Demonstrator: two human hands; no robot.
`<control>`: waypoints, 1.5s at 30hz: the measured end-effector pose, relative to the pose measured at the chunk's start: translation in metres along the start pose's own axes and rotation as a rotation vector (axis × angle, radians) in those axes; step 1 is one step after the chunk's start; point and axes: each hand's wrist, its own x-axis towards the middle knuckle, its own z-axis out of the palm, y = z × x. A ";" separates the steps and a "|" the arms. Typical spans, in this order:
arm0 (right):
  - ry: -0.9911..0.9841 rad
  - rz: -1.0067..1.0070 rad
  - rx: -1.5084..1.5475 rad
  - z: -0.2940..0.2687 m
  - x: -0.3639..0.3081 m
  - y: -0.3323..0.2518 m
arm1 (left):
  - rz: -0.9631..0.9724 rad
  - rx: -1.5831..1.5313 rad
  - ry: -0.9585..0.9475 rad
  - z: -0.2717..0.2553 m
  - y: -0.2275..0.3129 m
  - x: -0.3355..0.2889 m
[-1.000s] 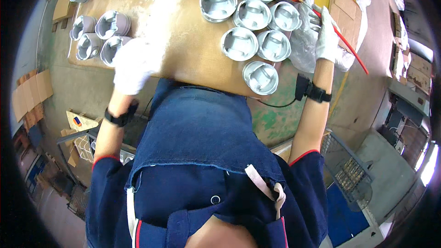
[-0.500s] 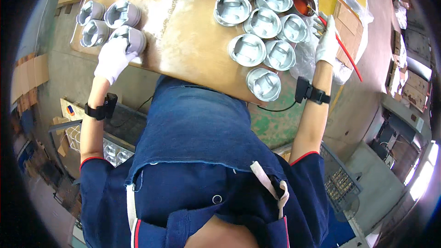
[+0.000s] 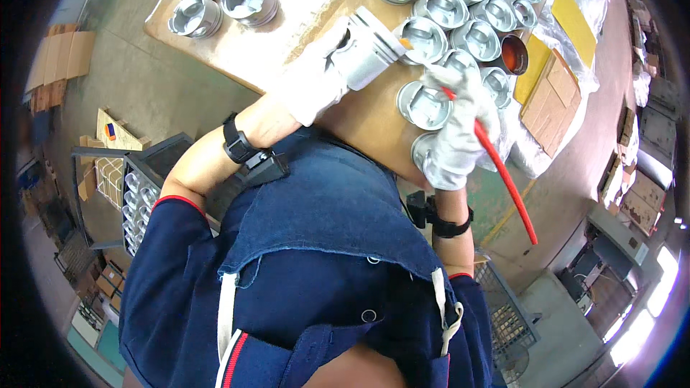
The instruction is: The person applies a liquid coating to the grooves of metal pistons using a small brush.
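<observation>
My left hand [image 3: 313, 86], in a white glove, is closed around a silver metal piston [image 3: 368, 54]. It holds the piston tilted above the table, its ringed end toward my right hand. My right hand [image 3: 460, 129], also gloved, grips a long red-handled brush [image 3: 504, 172]. An orange tip [image 3: 406, 44] shows right at the piston's ringed edge; whether it touches I cannot tell. Beyond the right hand stands a dark can [image 3: 513, 54] with orange-red liquid. Pistons [image 3: 424, 104] stand upright close to this hand, one partly hidden behind it.
More pistons [image 3: 492, 14] crowd the right of the brown table [image 3: 316, 0]. Three pistons [image 3: 249, 1] stand at its left. Cardboard [image 3: 550, 104], yellow sheets [image 3: 573, 25] and clear plastic lie at the right edge. A rack of pistons [image 3: 136, 205] sits low at left.
My left hand has lifted the piston from the left group and carried it right. My right hand has brought the brush from the can, leftward and nearer, to the piston. The view has shifted.
</observation>
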 end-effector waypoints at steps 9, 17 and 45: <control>0.199 0.479 -0.056 0.003 -0.001 0.015 | 0.027 0.161 0.001 -0.001 0.003 -0.013; 0.038 0.475 0.251 0.007 0.048 0.022 | 0.313 0.426 -0.145 -0.026 0.032 -0.010; 0.355 0.472 -0.435 -0.137 0.044 0.021 | 0.940 1.525 -0.131 -0.025 -0.003 0.090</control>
